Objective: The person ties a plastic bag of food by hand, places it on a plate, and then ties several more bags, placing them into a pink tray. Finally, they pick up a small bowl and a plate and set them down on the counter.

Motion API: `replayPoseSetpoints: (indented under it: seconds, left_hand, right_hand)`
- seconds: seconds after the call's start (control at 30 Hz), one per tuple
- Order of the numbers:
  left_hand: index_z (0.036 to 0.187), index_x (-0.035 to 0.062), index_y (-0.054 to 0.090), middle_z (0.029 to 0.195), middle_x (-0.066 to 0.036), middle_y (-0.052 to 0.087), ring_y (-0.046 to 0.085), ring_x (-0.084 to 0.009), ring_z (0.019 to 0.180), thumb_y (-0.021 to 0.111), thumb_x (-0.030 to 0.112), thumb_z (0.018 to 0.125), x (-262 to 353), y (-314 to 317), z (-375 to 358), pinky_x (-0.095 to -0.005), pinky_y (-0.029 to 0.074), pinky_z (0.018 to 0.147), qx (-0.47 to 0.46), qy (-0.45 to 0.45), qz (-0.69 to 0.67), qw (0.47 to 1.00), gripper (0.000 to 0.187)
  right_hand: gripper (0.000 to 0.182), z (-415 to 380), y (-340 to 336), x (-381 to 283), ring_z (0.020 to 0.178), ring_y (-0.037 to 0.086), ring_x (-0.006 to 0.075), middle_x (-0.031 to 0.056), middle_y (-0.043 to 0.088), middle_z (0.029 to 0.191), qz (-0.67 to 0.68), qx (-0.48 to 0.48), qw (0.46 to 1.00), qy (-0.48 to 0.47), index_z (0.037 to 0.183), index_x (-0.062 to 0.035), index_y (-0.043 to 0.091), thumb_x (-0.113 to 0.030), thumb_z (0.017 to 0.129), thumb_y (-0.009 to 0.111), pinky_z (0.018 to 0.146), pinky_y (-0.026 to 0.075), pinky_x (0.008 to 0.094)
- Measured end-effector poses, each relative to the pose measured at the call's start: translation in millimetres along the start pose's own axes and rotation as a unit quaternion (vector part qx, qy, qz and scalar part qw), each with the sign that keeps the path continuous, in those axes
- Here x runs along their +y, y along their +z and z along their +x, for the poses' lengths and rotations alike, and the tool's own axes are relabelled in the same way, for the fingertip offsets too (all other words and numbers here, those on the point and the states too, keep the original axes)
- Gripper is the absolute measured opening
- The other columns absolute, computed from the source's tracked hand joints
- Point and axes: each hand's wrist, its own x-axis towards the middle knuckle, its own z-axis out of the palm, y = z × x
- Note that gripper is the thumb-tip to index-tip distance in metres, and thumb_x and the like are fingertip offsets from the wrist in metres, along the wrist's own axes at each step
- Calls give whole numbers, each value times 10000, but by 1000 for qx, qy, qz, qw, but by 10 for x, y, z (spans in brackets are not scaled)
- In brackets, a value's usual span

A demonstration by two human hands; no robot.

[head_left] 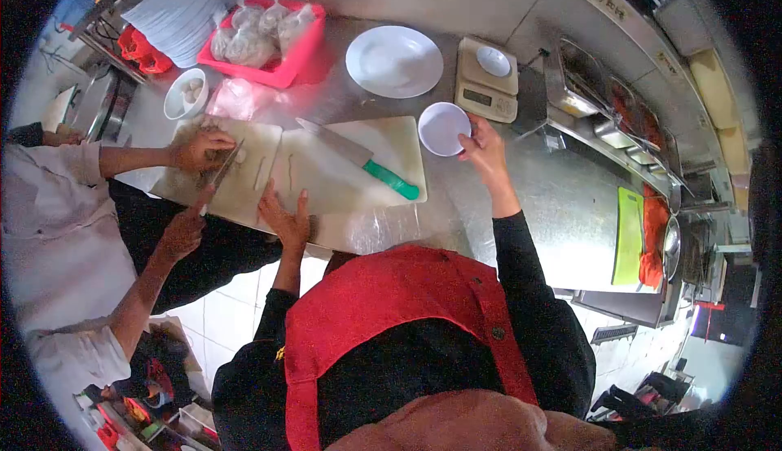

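My right hand point(486, 148) grips the rim of a small white bowl point(442, 129), thumb at its edge, just right of the cutting board. The bowl looks empty. My left hand point(285, 219) rests with fingers spread at the front edge of a white cutting board point(358, 186), holding nothing. On that board lies a knife with a green handle point(391, 180), its blade pointing up and left. A thin pale strip point(291, 172) lies near my left fingers. Behind the bowl stands a digital scale point(486, 97) carrying a small white dish point(494, 61).
At left, a co-worker's hands point(191, 207) cut something with a knife on another board point(261, 137). Behind are a pink basket point(305, 64) of bags, a bowl point(175, 105) and a white plate point(394, 62). A green board point(627, 235) lies at right.
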Motion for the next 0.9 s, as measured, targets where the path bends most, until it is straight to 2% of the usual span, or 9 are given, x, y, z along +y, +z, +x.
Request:
replayPoseSetpoints:
  seconds: [0.1, 0.2, 0.47, 0.57, 0.6, 0.63, 0.67, 0.73, 0.9]
  left_hand:
    - [1191, 17, 411, 1124, -189, 456, 394, -350, 1042, 658, 325, 702, 191, -31, 89, -460, 244, 915, 18, 38, -43, 998, 629]
    - [1158, 37, 444, 1126, -177, 453, 392, -339, 1046, 664, 307, 703, 359, 97, 194, -469, 250, 902, 6, 82, -71, 994, 573]
    - [988, 93, 569, 1086, -162, 472, 418, -322, 1014, 676, 266, 697, 813, 515, 469, -450, 284, 877, -55, 157, -94, 982, 355]
    - [1043, 62, 528, 1059, -152, 491, 482, -295, 928, 667, 276, 723, 992, 769, 687, -406, 363, 816, -150, 44, -221, 963, 409]
    - [1062, 57, 506, 1035, -136, 508, 506, -270, 907, 639, 259, 756, 1050, 891, 755, -375, 408, 773, -187, -125, -366, 903, 390]
    - [1081, 51, 484, 1011, -121, 525, 529, -245, 887, 611, 243, 789, 1081, 1005, 832, -344, 452, 730, -213, -287, -491, 794, 372]
    - [1081, 51, 484, 1011, -121, 525, 529, -245, 887, 611, 243, 789, 1090, 1108, 938, -344, 452, 730, -213, -286, -491, 795, 372]
    - [1120, 18, 435, 1013, -155, 517, 551, -254, 868, 582, 235, 813, 1086, 1347, 1145, -359, 472, 734, -265, -389, -565, 678, 404]
    - [1105, -5, 410, 1041, -173, 511, 575, -268, 823, 599, 183, 782, 1093, 2042, 1428, -391, 503, 606, -288, -441, -534, 662, 419]
  right_hand:
    - [389, 12, -21, -10, 634, 591, 177, 101, 584, 874, 173, -52, 980, 88, 1151, 7, 438, -43, 784, 558, 519, 497, 277]
    - [363, 46, 1, 21, 662, 585, 167, 82, 579, 900, 224, -114, 961, 118, 1142, -33, 432, -77, 804, 557, 538, 496, 278]
    - [361, 62, 53, 87, 625, 582, 169, 80, 566, 844, 173, -91, 973, 122, 1140, -19, 427, -78, 806, 551, 519, 489, 271]
    - [386, 62, -10, 197, 587, 578, 172, 90, 562, 827, 162, -74, 976, 125, 1152, -2, 422, -65, 797, 559, 497, 481, 268]
    - [399, 59, -31, 235, 568, 575, 173, 99, 561, 822, 163, -67, 976, 129, 1158, 8, 420, -50, 790, 564, 478, 473, 267]
    - [399, 53, -48, 283, 568, 575, 173, 99, 561, 822, 164, -68, 976, 129, 1158, 8, 420, -50, 790, 564, 478, 473, 267]
    - [397, 52, -58, 330, 567, 573, 171, 99, 559, 813, 168, -63, 975, 131, 1156, 5, 425, -51, 790, 566, 479, 474, 265]
    - [395, 27, -75, 357, 566, 572, 169, 98, 557, 804, 173, -58, 974, 132, 1155, 3, 430, -52, 789, 569, 481, 475, 263]
    - [421, 38, -135, 515, 556, 562, 151, 84, 552, 761, 178, -57, 975, 117, 1134, 27, 441, -101, 769, 607, 487, 478, 261]
